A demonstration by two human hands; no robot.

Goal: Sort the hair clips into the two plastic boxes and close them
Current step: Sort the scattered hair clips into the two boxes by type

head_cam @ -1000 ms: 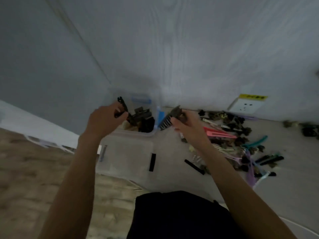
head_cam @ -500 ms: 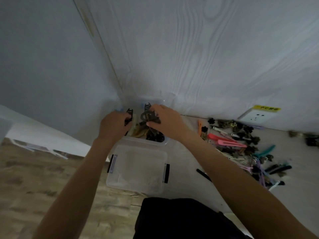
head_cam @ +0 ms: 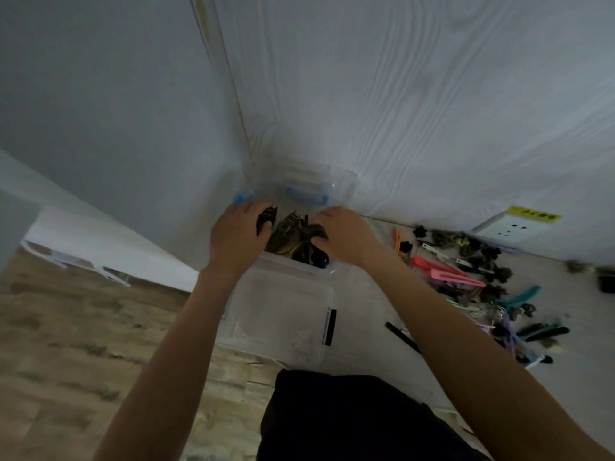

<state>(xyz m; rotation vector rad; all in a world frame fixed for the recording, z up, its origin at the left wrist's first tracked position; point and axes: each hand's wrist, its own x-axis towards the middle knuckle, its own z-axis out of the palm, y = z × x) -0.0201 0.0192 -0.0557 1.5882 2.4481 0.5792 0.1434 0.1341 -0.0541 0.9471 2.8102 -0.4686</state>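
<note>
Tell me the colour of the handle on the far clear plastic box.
Blue: the curved handle on the far clear plastic box, head view.

left hand (head_cam: pixel 237 239): fingers curled, pinching | right hand (head_cam: pixel 344 235): fingers curled downward | both arms extended

Right hand (head_cam: pixel 344 236) moved from table into far box (head_cam: pixel 342 184).

A white wall socket (head_cam: pixel 507 227) with a yellow label (head_cam: pixel 532 214) sits low on the wood-grain wall panel (head_cam: pixel 432 94). The pale desk (head_cam: pixel 362 314) meets that panel. Wooden floor (head_cam: pixel 83 344) lies at the left, dark clothing (head_cam: pixel 349 420) at the bottom.
</note>
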